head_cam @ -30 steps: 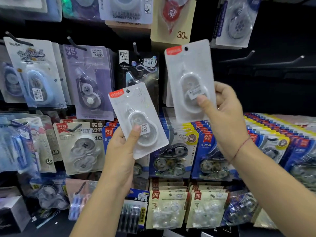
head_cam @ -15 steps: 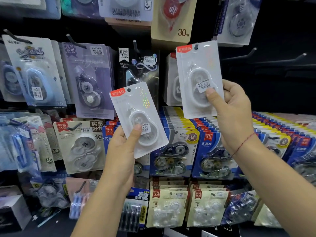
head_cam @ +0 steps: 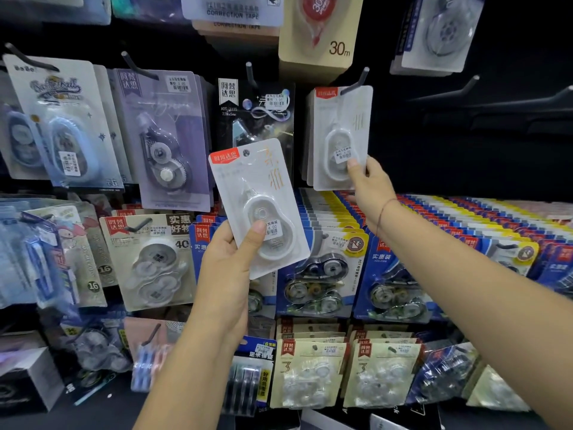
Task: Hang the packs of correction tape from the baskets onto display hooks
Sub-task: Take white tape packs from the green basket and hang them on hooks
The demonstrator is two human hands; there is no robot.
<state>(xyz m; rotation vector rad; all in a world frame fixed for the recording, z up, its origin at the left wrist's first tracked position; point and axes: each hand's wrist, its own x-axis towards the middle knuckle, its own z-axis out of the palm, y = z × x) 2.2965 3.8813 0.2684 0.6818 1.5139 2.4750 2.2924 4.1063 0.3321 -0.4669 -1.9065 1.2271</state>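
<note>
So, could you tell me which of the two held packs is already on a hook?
The upper white pack, pinched by the right hand: a hook passes through its top. The lower white pack, in the left hand, hangs nowhere.

2 hands and 2 hand-held correction tape packs.

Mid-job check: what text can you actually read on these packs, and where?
"CORRECTION TAPE": white top pack
"30m": tan card
"40": beige pack
"16": lower-left pack
"3": bottom beige packs
"4.00": price sticker on held pack in left hand
Label on hung pack, gripped by right hand: too blurred.
</note>
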